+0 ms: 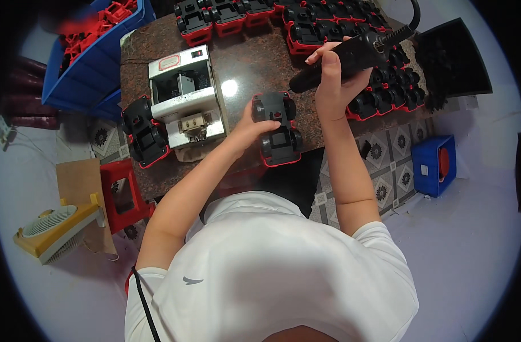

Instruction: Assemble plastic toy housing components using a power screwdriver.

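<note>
My left hand [253,126] grips a black and red toy car chassis [279,142] with black wheels, close to the table's near edge. The thumb lies across its upper face, while the other fingers are hidden along its left side. In my right hand [337,82] is a black electric screwdriver [351,60] with a cord at its rear end. It is tilted, its tip pointing down and left toward the far end of the chassis. Whether the tip touches the chassis I cannot tell. Another toy car chassis [145,132] lies at the table's left edge.
A white metal machine [216,111] stands on the speckled stone table [246,62]. Several chassis [229,23] line the far side, more [385,94] the right. A blue crate [89,68] of red parts, a red stool [121,194], a yellow fan [55,228] and a blue bin [425,171] surround it.
</note>
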Demonstrator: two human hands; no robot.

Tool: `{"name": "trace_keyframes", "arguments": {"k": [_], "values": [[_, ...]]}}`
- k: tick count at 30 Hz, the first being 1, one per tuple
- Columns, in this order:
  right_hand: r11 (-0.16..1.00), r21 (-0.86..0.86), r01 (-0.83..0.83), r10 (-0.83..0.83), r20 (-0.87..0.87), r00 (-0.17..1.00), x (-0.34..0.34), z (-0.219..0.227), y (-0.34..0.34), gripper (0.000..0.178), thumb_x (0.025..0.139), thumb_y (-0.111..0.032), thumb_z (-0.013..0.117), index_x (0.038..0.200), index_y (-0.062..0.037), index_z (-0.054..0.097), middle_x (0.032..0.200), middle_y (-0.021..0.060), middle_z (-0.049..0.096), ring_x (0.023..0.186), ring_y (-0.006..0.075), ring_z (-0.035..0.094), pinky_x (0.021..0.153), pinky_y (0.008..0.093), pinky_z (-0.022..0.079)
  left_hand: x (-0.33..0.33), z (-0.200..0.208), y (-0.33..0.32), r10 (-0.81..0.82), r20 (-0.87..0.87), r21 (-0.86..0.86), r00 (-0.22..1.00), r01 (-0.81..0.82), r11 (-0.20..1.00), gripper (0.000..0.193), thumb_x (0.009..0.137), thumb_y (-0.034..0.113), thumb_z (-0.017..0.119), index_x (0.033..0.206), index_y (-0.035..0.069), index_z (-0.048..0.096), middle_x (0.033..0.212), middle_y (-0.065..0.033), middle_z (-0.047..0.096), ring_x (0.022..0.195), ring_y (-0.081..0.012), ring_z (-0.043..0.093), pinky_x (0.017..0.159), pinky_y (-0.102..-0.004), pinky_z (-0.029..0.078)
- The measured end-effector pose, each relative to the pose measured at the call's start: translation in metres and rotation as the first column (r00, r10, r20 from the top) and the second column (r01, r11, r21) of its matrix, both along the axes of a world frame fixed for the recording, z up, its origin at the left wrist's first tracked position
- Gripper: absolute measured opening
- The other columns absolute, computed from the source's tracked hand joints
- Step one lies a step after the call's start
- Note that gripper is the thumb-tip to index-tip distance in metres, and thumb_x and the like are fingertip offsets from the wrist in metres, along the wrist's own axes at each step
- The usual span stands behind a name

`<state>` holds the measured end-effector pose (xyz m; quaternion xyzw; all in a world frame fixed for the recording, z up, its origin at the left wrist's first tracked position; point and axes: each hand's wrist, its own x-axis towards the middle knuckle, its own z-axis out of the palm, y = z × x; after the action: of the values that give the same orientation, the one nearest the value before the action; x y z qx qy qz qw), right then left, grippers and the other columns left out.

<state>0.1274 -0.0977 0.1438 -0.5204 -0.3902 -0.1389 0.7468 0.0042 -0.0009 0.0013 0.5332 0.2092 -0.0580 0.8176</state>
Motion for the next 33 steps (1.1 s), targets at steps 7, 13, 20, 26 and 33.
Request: {"name": "trace_keyframes", "arguments": {"k": [7, 13, 20, 26, 33], "values": [[0.999, 0.006, -0.034, 0.034, -0.052, 0.998, 0.001, -0.004, 0.000, 0.032, 0.087, -0.004, 0.052, 0.115, 0.0009, 0.038, 0.078, 0.0118, 0.059, 0.062, 0.0176, 0.057, 0.060, 0.0325, 0.051, -0.001, -0.004, -0.004, 0.018, 0.131, -0.092, 0.991, -0.006, 0.996, 0.087, 0.071, 0.014, 0.072, 0.141, 0.004, 0.021, 0.126, -0.0128, 0.047, 0.118, -0.0234, 0.046, 0.103, -0.0368, 0.035], [1.000, -0.017, -0.003, 0.003, -0.024, 1.000, 0.000, -0.004, 0.001, 0.033, 0.088, -0.009, 0.055, 0.114, 0.0008, 0.036, 0.079, 0.0121, 0.058, 0.063, 0.0182, 0.056, 0.060, 0.0331, 0.052, -0.001, -0.003, -0.005, 0.045, 0.144, -0.076, 0.989, -0.034, 0.997, 0.083, 0.071, 0.015, 0.071, 0.139, 0.003, 0.024, 0.123, -0.0125, 0.048, 0.117, -0.0232, 0.047, 0.102, -0.0368, 0.035], [1.000, -0.016, 0.009, -0.010, -0.051, 0.999, 0.000, -0.004, 0.001, 0.034, 0.089, -0.013, 0.055, 0.113, 0.0008, 0.036, 0.079, 0.0122, 0.058, 0.064, 0.0187, 0.056, 0.060, 0.0340, 0.052, -0.001, -0.005, -0.007, 0.055, 0.163, -0.038, 0.985, -0.050, 0.998, 0.083, 0.071, 0.016, 0.071, 0.138, 0.003, 0.025, 0.123, -0.0129, 0.048, 0.116, -0.0230, 0.047, 0.102, -0.0363, 0.036], [1.000, -0.027, 0.008, -0.009, -0.045, 0.999, -0.001, -0.004, -0.001, 0.034, 0.089, -0.013, 0.055, 0.113, 0.0010, 0.036, 0.078, 0.0126, 0.058, 0.064, 0.0188, 0.056, 0.060, 0.0344, 0.052, -0.002, -0.006, -0.009, 0.072, 0.142, -0.078, 0.987, -0.061, 0.995, 0.082, 0.071, 0.017, 0.071, 0.138, 0.003, 0.026, 0.123, -0.0129, 0.048, 0.116, -0.0231, 0.047, 0.102, -0.0361, 0.036], [0.999, -0.048, 0.003, -0.004, -0.011, 1.000, -0.001, -0.005, 0.002, 0.036, 0.089, -0.015, 0.056, 0.114, 0.0011, 0.035, 0.078, 0.0128, 0.058, 0.064, 0.0187, 0.056, 0.062, 0.0340, 0.051, -0.002, -0.008, -0.007, 0.063, 0.175, -0.071, 0.983, -0.051, 0.996, 0.082, 0.071, 0.017, 0.071, 0.138, 0.003, 0.025, 0.124, -0.0131, 0.048, 0.116, -0.0232, 0.047, 0.102, -0.0362, 0.036]]}}
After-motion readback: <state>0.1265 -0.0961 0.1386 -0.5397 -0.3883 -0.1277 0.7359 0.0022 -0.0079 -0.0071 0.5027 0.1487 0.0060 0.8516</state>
